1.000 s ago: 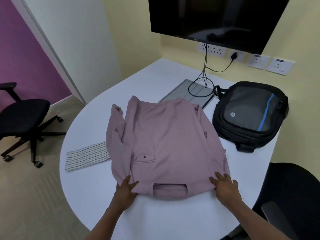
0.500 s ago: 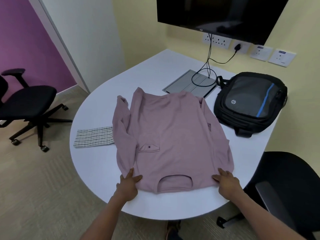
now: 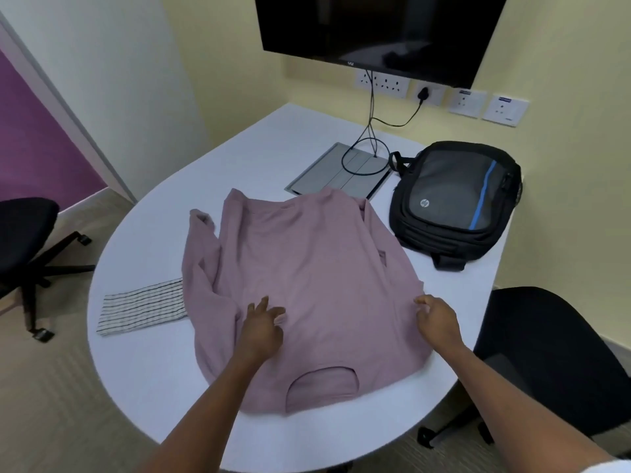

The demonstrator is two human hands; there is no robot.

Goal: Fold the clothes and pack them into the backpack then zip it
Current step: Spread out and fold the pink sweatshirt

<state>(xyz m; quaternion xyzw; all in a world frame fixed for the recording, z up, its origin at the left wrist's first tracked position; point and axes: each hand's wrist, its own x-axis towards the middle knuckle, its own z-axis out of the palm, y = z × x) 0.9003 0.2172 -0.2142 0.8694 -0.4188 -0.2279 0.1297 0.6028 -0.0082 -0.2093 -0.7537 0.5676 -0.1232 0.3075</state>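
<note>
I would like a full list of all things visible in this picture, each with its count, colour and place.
shirt: one, dusty pink, spread flat in the middle of the table.
checked cloth: one, white with dark lines, folded, to the left of the shirt and partly under its edge.
backpack: one, black and grey with a blue stripe, lying on the table to the right.
table: one, white, rounded.
floor box lid: one, grey, set in the table behind the shirt.
cables: several, black, from the wall down to the lid.
screen: one, black, on the wall.
wall sockets: several, white, under the screen.
office chairs: two, black, far left and near right.
left hand: resting on the shirt.
right hand: at the shirt's right edge, fingers curled.
</note>
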